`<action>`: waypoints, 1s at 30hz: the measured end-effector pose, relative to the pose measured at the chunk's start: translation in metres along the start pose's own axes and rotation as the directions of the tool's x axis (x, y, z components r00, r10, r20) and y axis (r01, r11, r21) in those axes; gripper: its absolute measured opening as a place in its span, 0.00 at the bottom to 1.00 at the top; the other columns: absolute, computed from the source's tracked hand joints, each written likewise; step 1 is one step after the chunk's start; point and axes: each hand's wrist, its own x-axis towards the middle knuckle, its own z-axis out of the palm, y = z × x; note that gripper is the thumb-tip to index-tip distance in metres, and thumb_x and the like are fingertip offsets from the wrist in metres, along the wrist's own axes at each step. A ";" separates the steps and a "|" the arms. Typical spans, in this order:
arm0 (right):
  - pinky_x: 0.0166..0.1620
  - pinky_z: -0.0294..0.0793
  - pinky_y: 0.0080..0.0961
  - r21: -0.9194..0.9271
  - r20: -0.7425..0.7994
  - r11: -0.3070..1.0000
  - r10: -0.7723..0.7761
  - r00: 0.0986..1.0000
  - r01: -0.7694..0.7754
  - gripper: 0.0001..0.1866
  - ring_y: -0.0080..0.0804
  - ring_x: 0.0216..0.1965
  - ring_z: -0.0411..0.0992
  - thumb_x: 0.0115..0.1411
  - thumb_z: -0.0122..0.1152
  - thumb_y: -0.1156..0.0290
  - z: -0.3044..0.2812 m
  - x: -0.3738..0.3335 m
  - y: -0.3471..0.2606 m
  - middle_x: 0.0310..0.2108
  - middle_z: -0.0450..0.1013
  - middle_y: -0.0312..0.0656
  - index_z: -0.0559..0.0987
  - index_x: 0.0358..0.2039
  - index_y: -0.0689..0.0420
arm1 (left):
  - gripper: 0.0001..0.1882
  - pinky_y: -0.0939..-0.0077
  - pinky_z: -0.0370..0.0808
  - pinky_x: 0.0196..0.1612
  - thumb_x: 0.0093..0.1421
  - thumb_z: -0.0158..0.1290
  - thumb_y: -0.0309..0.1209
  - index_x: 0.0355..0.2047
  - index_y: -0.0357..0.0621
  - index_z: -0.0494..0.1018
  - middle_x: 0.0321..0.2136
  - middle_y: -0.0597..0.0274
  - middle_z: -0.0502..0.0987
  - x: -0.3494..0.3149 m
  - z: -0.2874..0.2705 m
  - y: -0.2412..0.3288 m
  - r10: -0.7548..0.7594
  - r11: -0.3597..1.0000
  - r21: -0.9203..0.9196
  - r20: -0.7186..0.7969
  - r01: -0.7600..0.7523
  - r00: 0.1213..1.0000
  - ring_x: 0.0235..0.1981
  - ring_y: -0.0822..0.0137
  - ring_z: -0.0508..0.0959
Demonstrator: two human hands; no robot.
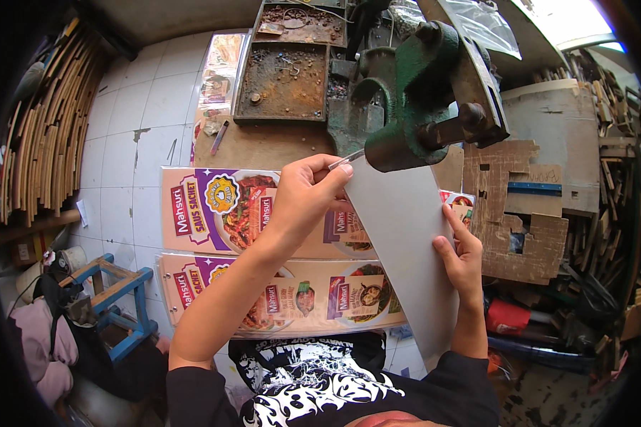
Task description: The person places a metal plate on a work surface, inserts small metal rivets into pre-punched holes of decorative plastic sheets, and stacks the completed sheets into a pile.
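Observation:
A long, plain grey panel (pixel 399 220) slants from under the green cast-metal press (pixel 413 92) down towards my body. My left hand (pixel 310 188) pinches the panel's far left corner between thumb and fingers. A small clear strip (pixel 346 159) sticks out at that thumb, close to the press head; whether it is fixed to the panel I cannot tell. Along the panel's right edge my right hand (pixel 463 252) grips it, thumb on the face and some fingers behind. Printed food panels, an upper one (pixel 192 242) and a lower stack (pixel 221 324), lie beneath my left forearm.
Behind them, a rusty metal tray (pixel 281 85) with small loose parts stands left of the press. A pen-like tool (pixel 220 138) rests on the wooden bench top (pixel 271 146). Cut cardboard (pixel 516 245) lies right. A blue stool frame (pixel 121 302) and a seated person (pixel 46 341) are left.

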 end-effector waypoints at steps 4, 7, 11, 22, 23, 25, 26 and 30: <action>0.56 0.66 0.24 0.010 0.000 0.999 0.050 0.999 -0.050 0.28 0.32 0.54 0.68 0.58 0.62 0.76 -0.001 0.002 -0.001 0.54 0.70 0.53 0.67 0.59 0.68 | 0.13 0.77 0.81 0.31 0.61 0.54 0.32 0.39 0.32 0.74 0.31 0.57 0.79 0.002 -0.004 -0.003 0.006 1.000 -0.006 0.012 -0.006 1.000 0.29 0.72 0.80; 0.56 0.65 0.24 -0.013 0.003 0.998 0.063 0.998 -0.063 0.28 0.32 0.55 0.68 0.58 0.62 0.77 -0.002 0.003 0.001 0.55 0.70 0.53 0.67 0.59 0.68 | 0.13 0.76 0.81 0.32 0.61 0.55 0.33 0.39 0.32 0.74 0.31 0.56 0.79 0.003 -0.005 -0.004 0.022 1.000 -0.023 0.029 -0.021 0.999 0.29 0.71 0.80; 0.57 0.65 0.24 0.020 -0.005 0.998 0.060 0.998 -0.059 0.28 0.32 0.55 0.68 0.58 0.62 0.77 -0.001 0.003 0.002 0.55 0.69 0.53 0.67 0.59 0.68 | 0.13 0.74 0.81 0.33 0.62 0.55 0.33 0.39 0.32 0.75 0.32 0.55 0.80 0.002 -0.005 -0.002 0.015 0.998 -0.061 0.055 -0.011 0.998 0.30 0.69 0.81; 0.53 0.69 0.22 0.020 0.005 0.999 0.041 0.999 -0.041 0.27 0.28 0.51 0.70 0.60 0.59 0.78 -0.001 0.001 0.002 0.54 0.70 0.50 0.66 0.60 0.66 | 0.13 0.74 0.82 0.35 0.63 0.54 0.33 0.38 0.33 0.75 0.33 0.54 0.80 0.001 -0.007 -0.007 0.009 0.996 -0.084 0.070 -0.003 0.998 0.32 0.67 0.82; 0.53 0.69 0.22 0.018 0.003 0.999 0.041 0.999 -0.041 0.27 0.28 0.51 0.70 0.60 0.59 0.78 -0.001 0.001 0.000 0.54 0.70 0.50 0.66 0.60 0.66 | 0.13 0.74 0.82 0.34 0.63 0.54 0.33 0.38 0.33 0.75 0.33 0.53 0.80 0.001 -0.008 -0.007 0.006 0.996 -0.093 0.070 0.000 0.998 0.32 0.67 0.82; 0.49 0.71 0.20 0.027 0.010 0.995 0.099 0.995 -0.099 0.27 0.26 0.48 0.71 0.60 0.59 0.79 0.001 0.002 -0.004 0.53 0.71 0.49 0.66 0.60 0.65 | 0.13 0.74 0.82 0.34 0.63 0.54 0.33 0.38 0.33 0.75 0.33 0.53 0.80 0.002 -0.010 -0.009 0.004 0.995 -0.103 0.074 0.004 0.997 0.31 0.67 0.82; 0.49 0.71 0.20 0.024 0.003 0.995 0.098 0.995 -0.098 0.27 0.26 0.48 0.71 0.60 0.59 0.79 0.001 0.002 -0.004 0.53 0.71 0.49 0.66 0.60 0.65 | 0.13 0.74 0.82 0.34 0.63 0.53 0.33 0.38 0.33 0.75 0.32 0.53 0.80 0.003 -0.012 -0.010 0.007 0.993 -0.121 0.085 0.003 0.996 0.31 0.66 0.82; 0.46 0.72 0.18 -0.011 -0.016 1.000 0.028 0.999 -0.028 0.27 0.23 0.45 0.71 0.59 0.59 0.79 0.002 0.003 -0.004 0.52 0.72 0.48 0.67 0.60 0.64 | 0.12 0.73 0.82 0.32 0.61 0.53 0.32 0.38 0.33 0.74 0.32 0.52 0.80 0.003 -0.012 -0.007 0.010 0.985 -0.173 0.099 0.007 0.995 0.29 0.65 0.82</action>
